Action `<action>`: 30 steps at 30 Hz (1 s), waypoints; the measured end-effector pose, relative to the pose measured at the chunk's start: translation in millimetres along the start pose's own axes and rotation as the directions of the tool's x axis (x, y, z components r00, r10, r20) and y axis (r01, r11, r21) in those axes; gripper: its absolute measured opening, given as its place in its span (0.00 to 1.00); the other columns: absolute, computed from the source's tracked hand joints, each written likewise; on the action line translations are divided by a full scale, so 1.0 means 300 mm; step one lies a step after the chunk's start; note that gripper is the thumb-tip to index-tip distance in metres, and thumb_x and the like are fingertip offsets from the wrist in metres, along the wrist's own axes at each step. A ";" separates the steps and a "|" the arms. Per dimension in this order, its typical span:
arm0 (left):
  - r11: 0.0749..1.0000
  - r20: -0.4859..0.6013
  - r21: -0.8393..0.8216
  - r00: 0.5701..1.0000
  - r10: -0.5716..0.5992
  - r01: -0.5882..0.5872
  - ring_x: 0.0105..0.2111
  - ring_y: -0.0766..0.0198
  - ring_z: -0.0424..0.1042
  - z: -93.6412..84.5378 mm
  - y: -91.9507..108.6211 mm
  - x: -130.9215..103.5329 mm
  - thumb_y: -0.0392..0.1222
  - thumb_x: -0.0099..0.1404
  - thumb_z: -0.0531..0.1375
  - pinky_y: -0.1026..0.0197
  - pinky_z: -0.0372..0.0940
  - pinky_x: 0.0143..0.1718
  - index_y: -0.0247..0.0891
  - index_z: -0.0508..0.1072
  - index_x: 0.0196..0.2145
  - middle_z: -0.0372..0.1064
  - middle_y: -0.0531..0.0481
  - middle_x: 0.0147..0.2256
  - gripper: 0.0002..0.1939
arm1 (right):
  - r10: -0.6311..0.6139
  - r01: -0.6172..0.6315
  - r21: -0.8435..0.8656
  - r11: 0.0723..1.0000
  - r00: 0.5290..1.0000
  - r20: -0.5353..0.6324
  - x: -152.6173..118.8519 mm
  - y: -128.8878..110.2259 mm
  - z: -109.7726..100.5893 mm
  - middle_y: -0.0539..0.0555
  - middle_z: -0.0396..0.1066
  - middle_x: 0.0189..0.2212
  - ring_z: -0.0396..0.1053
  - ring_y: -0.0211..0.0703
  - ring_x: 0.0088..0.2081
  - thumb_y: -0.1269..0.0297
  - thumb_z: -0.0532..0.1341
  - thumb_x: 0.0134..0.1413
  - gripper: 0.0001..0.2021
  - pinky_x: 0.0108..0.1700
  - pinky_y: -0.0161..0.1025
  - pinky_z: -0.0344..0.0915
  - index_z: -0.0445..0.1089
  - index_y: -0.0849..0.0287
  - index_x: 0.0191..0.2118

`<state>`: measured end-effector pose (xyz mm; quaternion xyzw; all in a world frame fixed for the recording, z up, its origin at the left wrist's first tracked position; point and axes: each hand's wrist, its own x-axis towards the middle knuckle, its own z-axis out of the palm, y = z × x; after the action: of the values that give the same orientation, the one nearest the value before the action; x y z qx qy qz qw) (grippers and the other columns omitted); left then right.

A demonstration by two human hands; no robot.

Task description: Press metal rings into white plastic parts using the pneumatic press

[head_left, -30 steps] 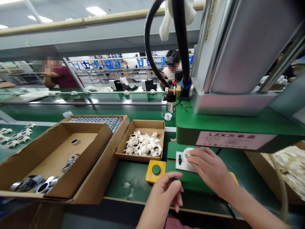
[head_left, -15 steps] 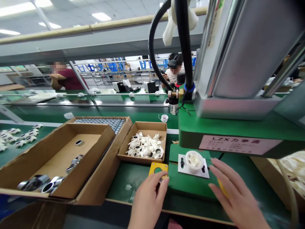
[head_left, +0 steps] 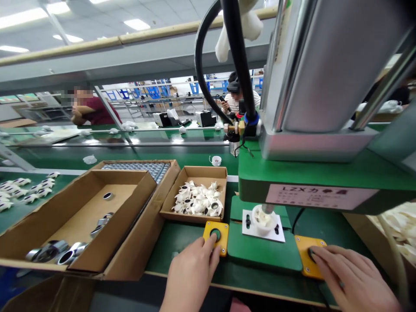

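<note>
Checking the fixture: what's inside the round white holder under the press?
The round white holder contains a cream bladed part. The metal rod hides some of it; the holder's bottom cannot be seen.

This place is a factory workshop, most probably for assembling small parts. It is shown by the heavy green press machine [head_left: 292,171], which has a metal cylinder, black hoses [head_left: 238,56] and yellow button boxes [head_left: 224,239] in front. On the green bench [head_left: 169,240] stand cardboard boxes [head_left: 133,236], in which many similar metal rings [head_left: 108,196] and white bladed parts [head_left: 198,197] are collected. Behind, another long green worktop [head_left: 146,152] crosses the hall, two other persons [head_left: 97,111] are seen, and bright ceiling lamps [head_left: 137,24] hang above.
</note>
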<state>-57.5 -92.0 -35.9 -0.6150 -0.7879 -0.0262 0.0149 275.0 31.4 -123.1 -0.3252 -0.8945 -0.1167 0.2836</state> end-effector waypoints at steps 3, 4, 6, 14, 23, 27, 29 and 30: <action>0.994 0.009 -0.100 0.999 -0.034 0.034 0.33 0.59 0.74 -0.015 -0.007 0.012 0.44 0.68 0.47 0.61 0.59 0.28 0.45 0.71 0.47 0.73 0.51 0.34 0.16 | 0.079 -0.075 0.059 0.995 0.995 -0.061 -0.010 -0.010 -0.001 0.49 0.72 0.39 0.69 0.44 0.42 0.58 0.58 0.56 0.14 0.49 0.45 0.60 0.66 0.54 0.47; 0.990 0.003 -0.134 0.999 -0.040 0.040 0.34 0.59 0.73 -0.023 -0.004 0.022 0.45 0.68 0.47 0.61 0.60 0.29 0.46 0.71 0.47 0.73 0.51 0.35 0.16 | 0.104 -0.099 0.076 0.992 0.993 -0.063 -0.017 -0.014 0.000 0.49 0.72 0.39 0.69 0.45 0.43 0.58 0.58 0.56 0.14 0.50 0.45 0.60 0.66 0.54 0.48; 0.983 -0.024 -0.180 0.999 -0.045 0.040 0.34 0.60 0.73 -0.042 0.009 0.055 0.45 0.68 0.47 0.62 0.60 0.31 0.47 0.71 0.46 0.74 0.51 0.37 0.16 | 0.150 -0.146 0.110 0.983 0.988 -0.033 -0.023 -0.023 -0.001 0.50 0.71 0.42 0.67 0.45 0.46 0.58 0.57 0.57 0.15 0.52 0.44 0.60 0.64 0.54 0.50; 0.974 -0.067 -0.202 0.991 -0.118 0.102 0.31 0.53 0.73 -0.083 -0.008 0.292 0.47 0.65 0.49 0.59 0.59 0.30 0.42 0.76 0.39 0.75 0.43 0.31 0.16 | 0.394 -0.378 0.338 0.862 0.919 0.024 0.153 -0.124 -0.098 0.51 0.71 0.43 0.71 0.41 0.42 0.55 0.54 0.59 0.16 0.42 0.34 0.70 0.63 0.51 0.51; 0.773 -0.039 -0.629 0.990 -0.134 0.080 0.23 0.62 0.67 -0.077 -0.008 0.240 0.53 0.65 0.50 0.63 0.59 0.26 0.38 0.67 0.42 0.67 0.52 0.25 0.18 | 0.390 -0.461 0.789 0.405 0.868 0.307 0.554 -0.241 -0.131 0.53 0.70 0.31 0.69 0.42 0.33 0.53 0.58 0.56 0.12 0.33 0.36 0.66 0.68 0.58 0.36; 0.198 0.162 -0.964 0.982 -0.100 0.180 0.15 0.70 0.54 -0.050 0.039 0.170 0.56 0.59 0.58 0.69 0.50 0.15 0.40 0.64 0.40 0.56 0.61 0.18 0.19 | 0.385 -0.468 0.842 0.268 0.853 0.352 0.635 -0.286 -0.121 0.48 0.62 0.20 0.62 0.35 0.24 0.57 0.57 0.55 0.14 0.26 0.31 0.59 0.64 0.59 0.23; -0.013 0.279 -0.960 0.957 -0.076 0.278 0.16 0.71 0.54 -0.050 0.070 0.152 0.56 0.57 0.60 0.70 0.49 0.15 0.42 0.65 0.41 0.58 0.61 0.18 0.20 | 0.316 -0.512 0.856 0.075 0.826 0.466 0.610 -0.297 -0.121 0.47 0.63 0.21 0.63 0.33 0.23 0.61 0.58 0.53 0.08 0.25 0.31 0.59 0.65 0.59 0.27; -0.101 0.330 -0.941 0.942 -0.065 0.323 0.17 0.71 0.55 -0.054 0.090 0.149 0.55 0.57 0.61 0.71 0.50 0.14 0.42 0.65 0.42 0.59 0.60 0.19 0.20 | 0.269 -0.526 0.848 -0.060 0.810 0.521 0.584 -0.298 -0.126 0.47 0.64 0.23 0.64 0.33 0.23 0.63 0.59 0.51 0.05 0.26 0.31 0.60 0.66 0.59 0.30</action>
<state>-42.5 -43.1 -16.5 -0.3068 -0.5958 -0.5382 -0.5111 123.3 38.8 7.7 -0.3047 -0.6171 0.6316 0.3571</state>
